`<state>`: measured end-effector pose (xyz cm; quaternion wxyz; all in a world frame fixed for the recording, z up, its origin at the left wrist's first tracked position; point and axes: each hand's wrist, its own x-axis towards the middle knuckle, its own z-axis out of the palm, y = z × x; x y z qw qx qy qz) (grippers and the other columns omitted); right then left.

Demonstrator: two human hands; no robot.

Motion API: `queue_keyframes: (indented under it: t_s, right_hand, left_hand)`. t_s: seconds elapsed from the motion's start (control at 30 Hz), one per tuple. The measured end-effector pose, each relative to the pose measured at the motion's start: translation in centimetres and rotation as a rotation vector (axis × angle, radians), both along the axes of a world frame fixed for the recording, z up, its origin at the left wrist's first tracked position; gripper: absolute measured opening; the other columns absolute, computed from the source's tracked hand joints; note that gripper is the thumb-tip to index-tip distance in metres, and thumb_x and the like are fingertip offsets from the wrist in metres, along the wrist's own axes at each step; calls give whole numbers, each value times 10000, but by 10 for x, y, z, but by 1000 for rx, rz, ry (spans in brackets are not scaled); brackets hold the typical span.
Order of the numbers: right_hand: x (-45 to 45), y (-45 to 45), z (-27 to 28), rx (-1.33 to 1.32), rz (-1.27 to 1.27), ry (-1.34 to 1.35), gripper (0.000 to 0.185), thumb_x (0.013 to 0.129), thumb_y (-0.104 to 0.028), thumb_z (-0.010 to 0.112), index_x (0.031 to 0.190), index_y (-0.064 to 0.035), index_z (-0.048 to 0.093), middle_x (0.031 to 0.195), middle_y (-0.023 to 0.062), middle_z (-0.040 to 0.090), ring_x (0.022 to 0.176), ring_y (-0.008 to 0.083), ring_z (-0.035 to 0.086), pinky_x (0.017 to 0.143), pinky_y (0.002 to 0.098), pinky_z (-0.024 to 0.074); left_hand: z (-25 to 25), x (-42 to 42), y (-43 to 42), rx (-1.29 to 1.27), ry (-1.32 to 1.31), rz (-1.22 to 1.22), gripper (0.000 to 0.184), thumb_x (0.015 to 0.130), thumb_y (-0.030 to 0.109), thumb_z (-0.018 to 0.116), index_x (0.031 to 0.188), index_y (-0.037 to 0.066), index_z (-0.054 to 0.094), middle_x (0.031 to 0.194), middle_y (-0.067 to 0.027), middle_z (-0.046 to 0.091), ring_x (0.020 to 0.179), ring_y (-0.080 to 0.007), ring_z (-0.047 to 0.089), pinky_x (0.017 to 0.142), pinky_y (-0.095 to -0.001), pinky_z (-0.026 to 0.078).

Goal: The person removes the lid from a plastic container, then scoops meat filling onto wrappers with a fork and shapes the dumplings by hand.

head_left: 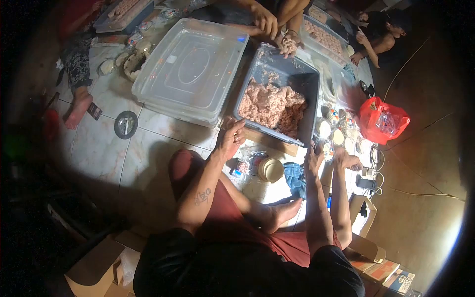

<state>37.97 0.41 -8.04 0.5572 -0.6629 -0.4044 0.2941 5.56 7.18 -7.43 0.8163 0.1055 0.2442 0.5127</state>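
Pink mixture [272, 101] in grey tub [308, 81]; left hand [229, 141], right hand [313, 158] by near corners, grip unclear; best braced evenly.

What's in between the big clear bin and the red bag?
In the head view, the grey tub of pink mixture lies between them, then some small packs beside the bag.

White glossy marbled tile floor [101, 163] shows straight joints. Smooth brown surface [425, 158] stands at right, wall or floor undetermined; bright light strikes its lower right edge. Left side is dark.
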Motion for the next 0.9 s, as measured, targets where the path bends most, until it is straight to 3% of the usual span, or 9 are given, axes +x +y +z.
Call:
queue_keyframes:
  t_s: [0.17, 0.23, 0.33, 0.47, 0.53, 0.67, 0.73, 0.83, 0.9]
  right_hand:
    - [-17, 3, 1, 40, -11, 1, 209, 1032, -154, 536, 1059, 43, 599, 798, 38, 555, 755, 106, 447, 653, 281, 373]
    - [-24, 1, 14, -11, 17, -132, 251, 1008, -117, 553, 1183, 61, 577, 829, 57, 585, 773, 120, 495, 697, 288, 420]
    - [-31, -20, 13, 110, -65, -311, 337, 949, -40, 577, 1276, 20, 516, 948, 105, 606, 843, 190, 567, 789, 332, 475]
    - [-28, -63, -18, -217, -45, -445, 363, 911, -119, 653, 1216, 12, 505, 919, 164, 614, 829, 272, 597, 765, 388, 489]
    - [-29, -73, -37, -312, 11, -456, 359, 902, -127, 662, 1196, 18, 514, 903, 180, 614, 848, 301, 611, 779, 388, 489]
    - [-20, -65, -43, -246, 257, -707, 261, 876, -146, 671, 1071, 21, 631, 944, 232, 659, 852, 415, 618, 788, 444, 504]
    - [-28, -64, -25, -179, 244, -979, 165, 891, -113, 653, 958, 33, 691, 946, 224, 661, 830, 406, 626, 783, 459, 506]
    - [-66, -59, 35, 14, 213, -860, 154, 897, -86, 662, 988, 36, 690, 963, 212, 659, 827, 380, 636, 763, 441, 515]
    - [-114, -52, 87, -194, 388, -560, 205, 913, -96, 675, 1071, 34, 660, 971, 213, 653, 815, 346, 671, 712, 420, 530]
  left_hand:
    - [2, -5, -3, -11, 69, 35, 292, 906, 170, 756, 860, 215, 472, 688, 82, 414, 496, -4, 306, 481, -188, 253]
    - [-2, -8, -9, 47, 154, -8, 249, 898, 188, 769, 900, 181, 520, 732, 54, 504, 531, -46, 422, 492, -217, 354]
    - [-22, -11, -28, 509, 1341, 116, 476, 789, 257, 867, 1090, 22, 583, 875, -63, 641, 806, -190, 634, 726, -328, 539]
    - [-18, -7, -39, 625, 1317, -189, 512, 720, 349, 906, 996, 46, 598, 839, -98, 647, 735, -210, 599, 691, -357, 507]
    - [0, 9, -45, 859, 1143, 245, 452, 729, 357, 900, 886, 49, 610, 747, -80, 651, 659, -221, 604, 667, -357, 505]
    - [2, -1, -40, 685, 1326, -305, 543, 737, 372, 896, 1054, 33, 615, 964, -125, 681, 851, -232, 647, 773, -377, 526]
    - [6, -1, -45, 730, 1213, -149, 503, 762, 351, 883, 1051, 31, 624, 954, -89, 678, 853, -186, 634, 761, -352, 519]
    - [-18, -7, -44, 684, 837, -147, 516, 878, 447, 767, 1112, 8, 625, 988, -72, 656, 901, -159, 627, 755, -320, 525]
    - [5, -15, -46, 495, 678, -266, 540, 957, 513, 634, 1106, -6, 622, 938, -53, 652, 833, -128, 615, 728, -283, 523]
